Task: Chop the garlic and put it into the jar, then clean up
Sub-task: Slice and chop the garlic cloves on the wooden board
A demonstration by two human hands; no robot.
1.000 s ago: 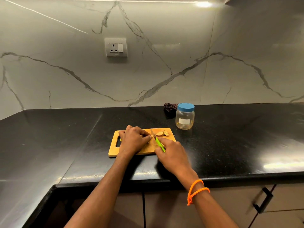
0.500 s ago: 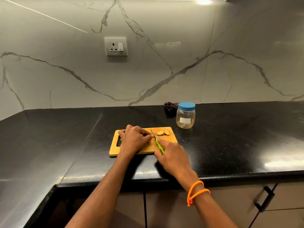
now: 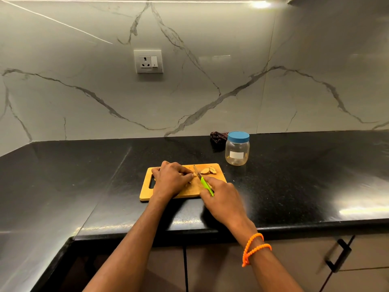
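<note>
A small wooden cutting board [image 3: 219,175] lies on the black counter. My left hand [image 3: 171,180] curls over a garlic piece [image 3: 195,175] on the board and pins it under the fingertips; most of the piece is hidden. My right hand [image 3: 224,199] grips a knife with a green handle [image 3: 206,186], its blade down beside the left fingertips. Cut garlic slices [image 3: 208,170] lie at the board's far right. A clear jar [image 3: 237,151] with a blue lid on stands behind the board to the right.
A dark crumpled cloth [image 3: 217,138] lies behind the jar against the marble wall. A wall socket [image 3: 148,61] sits above. The black counter [image 3: 305,175] stretches left and right. Cabinet doors with a black handle [image 3: 339,256] are below the front edge.
The knife blade has shifted slightly beside the left fingertips, in a cutting stroke. Both hands stay in place on the board.
</note>
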